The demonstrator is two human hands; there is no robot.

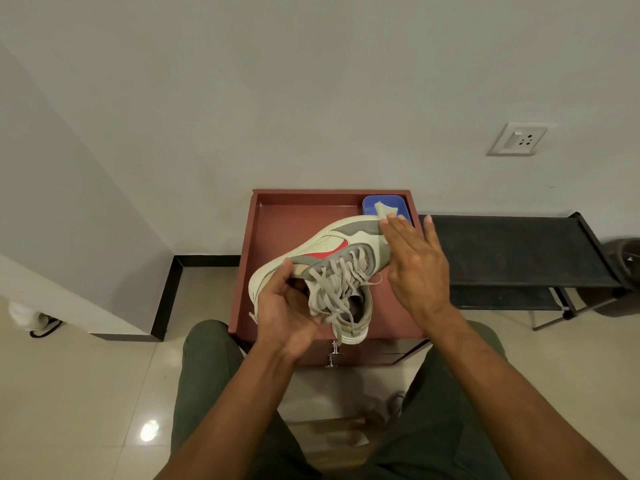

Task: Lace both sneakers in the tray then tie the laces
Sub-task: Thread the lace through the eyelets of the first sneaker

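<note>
A cream sneaker (332, 242) with grey panels and a red patch is held tilted on its side above the red-brown tray (277, 216). Its grey laces (337, 284) run through the eyelets and hang loose in a bunch near the opening. My left hand (285, 306) grips the sneaker from below at its near left end, thumb on the side wall. My right hand (415, 268) lies flat with straight fingers against the sneaker's far right end. I see only this one sneaker.
A blue container (370, 204) with a beige piece (382, 210) in it sits in the tray's back right corner. The tray tops a cabinet with a metal handle (334, 355). A black rack (512, 251) stands to the right, the wall right behind.
</note>
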